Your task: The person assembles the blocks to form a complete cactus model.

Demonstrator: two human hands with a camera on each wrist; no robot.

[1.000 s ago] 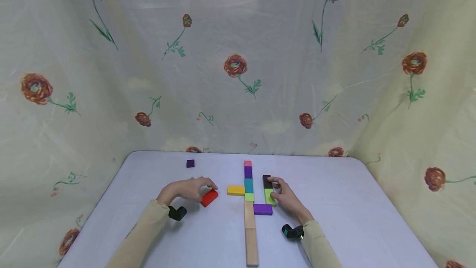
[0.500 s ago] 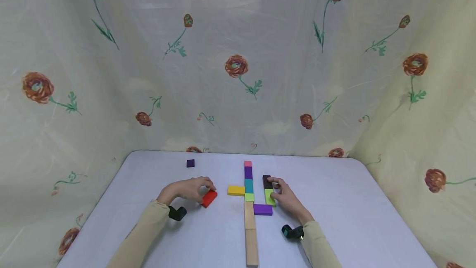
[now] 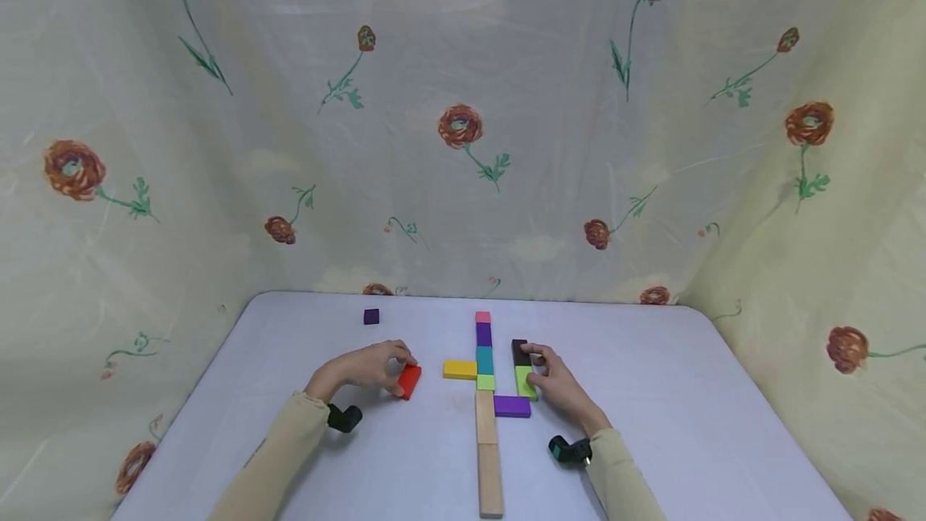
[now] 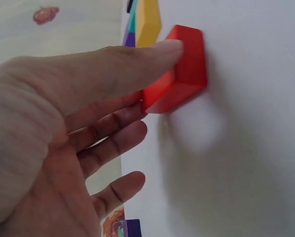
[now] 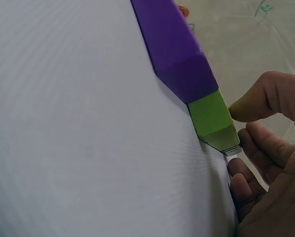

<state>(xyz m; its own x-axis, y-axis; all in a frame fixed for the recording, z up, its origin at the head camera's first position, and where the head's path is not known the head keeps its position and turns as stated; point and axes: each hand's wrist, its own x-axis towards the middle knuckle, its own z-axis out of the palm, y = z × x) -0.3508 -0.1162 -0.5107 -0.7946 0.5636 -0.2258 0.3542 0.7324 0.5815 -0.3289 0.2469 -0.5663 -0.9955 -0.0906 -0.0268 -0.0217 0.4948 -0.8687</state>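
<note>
My left hand pinches a red rectangular block between thumb and fingers, left of the row of blocks. In the left wrist view the thumb lies over the red block, and the remaining fingers are spread loosely behind it. My right hand touches two blocks with loosely bent fingers. Its index finger is at a black block, its thumb at a lime green block placed end to end with it. The right wrist view has the thumb against the green block, touching the purple block.
Down the middle of the white table runs a line with two wooden blocks, a teal block and several others. A yellow block juts left, a purple block right. One dark purple block lies far left.
The red block has turned in my left hand, its long side now pointing more away from me. My left fingers shifted slightly with it. My right hand stays in place.
</note>
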